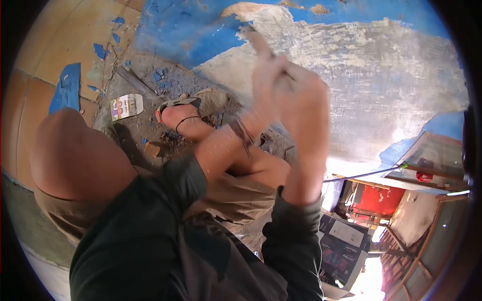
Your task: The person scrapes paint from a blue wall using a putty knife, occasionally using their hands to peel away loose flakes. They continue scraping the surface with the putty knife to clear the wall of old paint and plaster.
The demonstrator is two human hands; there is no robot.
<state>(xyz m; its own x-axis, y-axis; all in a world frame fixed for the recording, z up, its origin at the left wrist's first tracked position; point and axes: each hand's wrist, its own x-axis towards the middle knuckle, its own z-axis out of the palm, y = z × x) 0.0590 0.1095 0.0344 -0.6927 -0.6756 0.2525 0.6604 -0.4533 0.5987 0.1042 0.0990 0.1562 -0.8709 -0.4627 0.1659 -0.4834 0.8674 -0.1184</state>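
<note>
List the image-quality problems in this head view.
Head view: strong fisheye bending with black corners; motion blur on both hands and the tool between them; glare whitening the lower wall and the bottom right; floor debris comparatively sharper.

Looks rough and matt on the bare patch [371, 75], smoother on the blue paint [173, 37]; shows matt cloth on sleeves [295, 231] and shorts [236, 199].

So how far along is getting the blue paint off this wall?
A broad pale patch already looks stripped, with blue flakes on the floor. In hand: left hand and right hand meet near the patch's ragged edge, too blurred to show any tool. Remaining, it seems: blue paint above the patch and at its lower right.
</note>
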